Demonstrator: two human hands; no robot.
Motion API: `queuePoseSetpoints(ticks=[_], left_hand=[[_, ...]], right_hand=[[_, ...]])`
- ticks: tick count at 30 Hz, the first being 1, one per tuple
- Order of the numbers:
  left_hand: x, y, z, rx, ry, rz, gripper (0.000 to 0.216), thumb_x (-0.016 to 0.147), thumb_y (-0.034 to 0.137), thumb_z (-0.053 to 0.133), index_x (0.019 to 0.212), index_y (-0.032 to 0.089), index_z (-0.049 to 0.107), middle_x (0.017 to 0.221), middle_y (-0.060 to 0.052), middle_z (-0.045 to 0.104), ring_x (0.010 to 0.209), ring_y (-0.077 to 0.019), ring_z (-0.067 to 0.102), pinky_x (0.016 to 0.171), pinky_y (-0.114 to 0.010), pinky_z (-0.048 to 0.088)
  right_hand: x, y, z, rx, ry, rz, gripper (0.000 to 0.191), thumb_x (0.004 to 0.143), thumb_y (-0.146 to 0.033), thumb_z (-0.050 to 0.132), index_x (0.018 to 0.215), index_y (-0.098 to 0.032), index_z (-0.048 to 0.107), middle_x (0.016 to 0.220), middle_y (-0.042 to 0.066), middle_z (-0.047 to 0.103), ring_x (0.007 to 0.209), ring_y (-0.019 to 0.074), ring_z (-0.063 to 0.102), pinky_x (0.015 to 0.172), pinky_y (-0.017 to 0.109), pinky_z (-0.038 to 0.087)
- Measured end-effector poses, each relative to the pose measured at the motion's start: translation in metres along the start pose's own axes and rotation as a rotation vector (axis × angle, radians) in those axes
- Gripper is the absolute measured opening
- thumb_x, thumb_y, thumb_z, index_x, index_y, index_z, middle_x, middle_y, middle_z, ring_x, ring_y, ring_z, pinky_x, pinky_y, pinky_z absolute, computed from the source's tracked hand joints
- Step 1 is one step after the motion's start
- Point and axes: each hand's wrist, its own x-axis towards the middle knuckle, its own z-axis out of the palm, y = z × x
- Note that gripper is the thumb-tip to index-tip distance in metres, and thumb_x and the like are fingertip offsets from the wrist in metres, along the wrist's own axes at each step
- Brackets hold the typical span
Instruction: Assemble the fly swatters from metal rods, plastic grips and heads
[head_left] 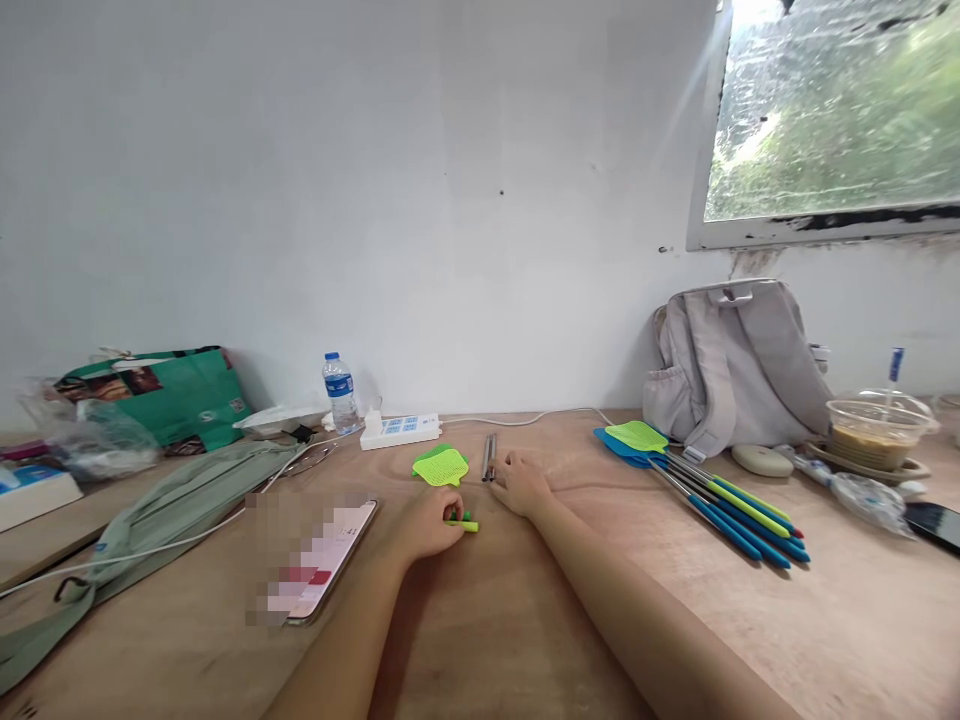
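My left hand [433, 522] is closed over short green and yellow-green tubes, probably handles [469, 526], whose ends stick out past the fingers. Just beyond it lie green and yellow-green mesh fly swatter heads [441, 466], one on top of the other. My right hand [520, 484] rests on the table with its fingertips closed at the near end of two thin metal rods [486, 458], which lie side by side. Its grip is partly hidden by the fingers. Off to the right, several fly swatters [739, 510] with blue and yellow-green handles lie in a bundle.
A phone [334, 560] lies left of my left arm. Behind stand a power strip [401, 430] and a water bottle [340, 392]. A grey backpack [739, 365] leans on the wall, beside a drink cup [874, 435]. A grey-green strap [172, 510] and green bag [180, 400] are leftward.
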Motion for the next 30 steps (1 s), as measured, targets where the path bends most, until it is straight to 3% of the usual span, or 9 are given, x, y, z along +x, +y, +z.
queuePoseSetpoints(ticks=[5, 10, 13, 20, 22, 25, 27, 30], left_hand=[[-0.001, 0.0, 0.0, -0.012, -0.004, 0.037, 0.007, 0.064, 0.02, 0.053, 0.069, 0.019, 0.058, 0.07, 0.0, 0.057, 0.062, -0.0134, 0.048, 0.052, -0.023, 0.028], [-0.003, 0.002, -0.002, -0.026, -0.028, 0.081, 0.012, 0.067, 0.026, 0.054, 0.073, 0.019, 0.063, 0.076, -0.003, 0.059, 0.068, -0.0145, 0.05, 0.057, -0.024, 0.032], [-0.003, 0.002, -0.003, -0.07, -0.066, 0.109, 0.015, 0.068, 0.029, 0.054, 0.074, 0.019, 0.063, 0.08, -0.003, 0.059, 0.072, -0.0152, 0.051, 0.061, -0.024, 0.035], [-0.002, 0.013, -0.002, -0.338, -0.123, 0.113, 0.023, 0.071, 0.039, 0.054, 0.078, 0.018, 0.06, 0.083, -0.003, 0.059, 0.076, -0.0159, 0.051, 0.069, -0.027, 0.039], [-0.002, 0.025, 0.002, -0.575, -0.119, 0.11, 0.028, 0.073, 0.044, 0.051, 0.079, 0.017, 0.056, 0.08, -0.003, 0.059, 0.076, -0.0154, 0.052, 0.071, -0.027, 0.039], [-0.001, 0.049, 0.018, -1.047, -0.182, 0.119, 0.031, 0.076, 0.048, 0.048, 0.079, 0.017, 0.046, 0.073, -0.001, 0.057, 0.069, -0.0138, 0.055, 0.068, -0.028, 0.042], [-0.002, 0.065, 0.033, -1.272, -0.262, 0.092, 0.032, 0.077, 0.05, 0.047, 0.079, 0.019, 0.042, 0.067, 0.003, 0.052, 0.057, -0.0113, 0.055, 0.058, -0.026, 0.043], [-0.005, 0.084, 0.05, -1.31, -0.355, 0.039, 0.034, 0.076, 0.052, 0.047, 0.083, 0.02, 0.04, 0.06, 0.008, 0.043, 0.037, -0.0052, 0.043, 0.039, -0.019, 0.03]], right_hand=[[0.001, 0.004, 0.001, 0.012, 0.03, 0.045, 0.033, 0.082, -0.033, 0.042, 0.107, -0.015, 0.052, 0.11, 0.015, 0.051, 0.099, 0.0275, 0.05, 0.08, 0.037, 0.036], [-0.006, 0.026, 0.0, 0.043, 0.046, 0.153, 0.026, 0.084, -0.022, 0.039, 0.101, -0.009, 0.053, 0.105, 0.02, 0.054, 0.092, 0.0269, 0.054, 0.073, 0.036, 0.038], [-0.023, 0.047, -0.004, 0.07, 0.053, 0.183, 0.025, 0.085, -0.022, 0.039, 0.103, -0.011, 0.052, 0.101, 0.017, 0.056, 0.089, 0.0241, 0.055, 0.071, 0.033, 0.039], [-0.08, 0.096, -0.026, 0.119, 0.124, 0.174, 0.021, 0.086, -0.024, 0.036, 0.085, -0.014, 0.054, 0.093, 0.011, 0.056, 0.086, 0.0202, 0.054, 0.075, 0.031, 0.038], [-0.092, 0.101, -0.033, 0.248, 0.274, 0.193, 0.023, 0.088, -0.028, 0.032, 0.082, -0.016, 0.051, 0.088, 0.01, 0.055, 0.084, 0.0202, 0.052, 0.074, 0.032, 0.038], [-0.107, 0.088, -0.041, 0.692, 0.539, 0.23, 0.025, 0.087, -0.04, 0.032, 0.078, -0.021, 0.045, 0.072, 0.003, 0.05, 0.069, 0.0179, 0.049, 0.065, 0.031, 0.04], [-0.115, 0.07, -0.041, 1.02, 0.591, 0.276, 0.027, 0.084, -0.048, 0.037, 0.074, -0.022, 0.041, 0.063, -0.001, 0.044, 0.058, 0.0153, 0.044, 0.056, 0.028, 0.039], [-0.124, 0.039, -0.039, 1.358, 0.56, 0.331, 0.03, 0.078, -0.051, 0.047, 0.071, -0.022, 0.042, 0.059, -0.003, 0.046, 0.054, 0.0137, 0.044, 0.054, 0.028, 0.038]])
